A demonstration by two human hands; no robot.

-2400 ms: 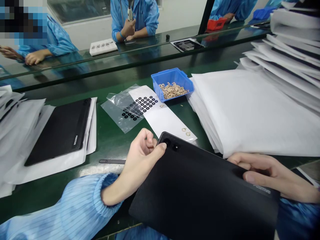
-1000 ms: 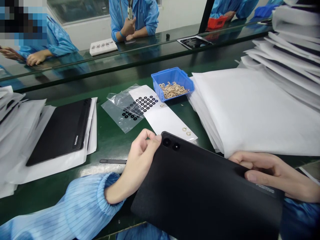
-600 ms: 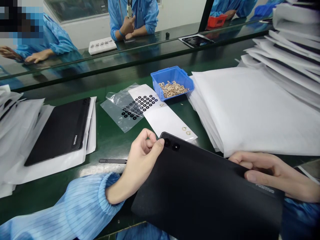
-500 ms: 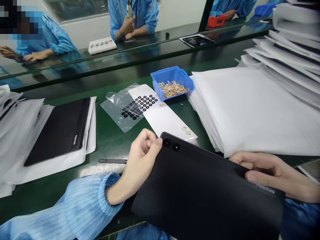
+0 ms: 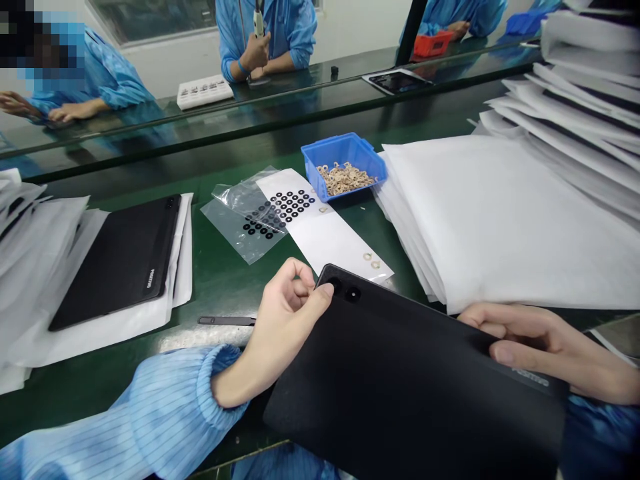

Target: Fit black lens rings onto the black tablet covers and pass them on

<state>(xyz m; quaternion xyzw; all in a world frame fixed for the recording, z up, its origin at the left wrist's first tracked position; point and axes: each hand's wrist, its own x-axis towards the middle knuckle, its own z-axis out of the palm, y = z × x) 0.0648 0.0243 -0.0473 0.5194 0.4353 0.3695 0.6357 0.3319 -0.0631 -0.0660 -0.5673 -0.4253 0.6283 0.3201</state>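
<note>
A black tablet [image 5: 415, 373] is tilted in front of me, its back and two camera rings facing up. My right hand [image 5: 545, 343] grips its right part, thumb on the back near the printed lettering. At the upper left corner, my left hand [image 5: 295, 310] is closed, with the thumb pressed on the left camera ring and the fingers curled at the edge. Beyond the tablet lies a white backing sheet [image 5: 333, 240] with black ring stickers [image 5: 295, 207] and a few pale rings. A dark slim tool [image 5: 225, 321] rests left of my left hand.
A blue bin [image 5: 345, 150] holds many small pale rings. White sleeves [image 5: 515, 213] are stacked at right, rising higher behind. At left, another black tablet [image 5: 120, 260] lies on white sleeves [image 5: 40, 267]. Co-workers in blue [image 5: 270, 40] sit across the bench behind a ledge.
My left thumb has slid slightly right, from the tablet's corner edge onto the left camera ring. The right hand and the tablet stay almost where they were.
</note>
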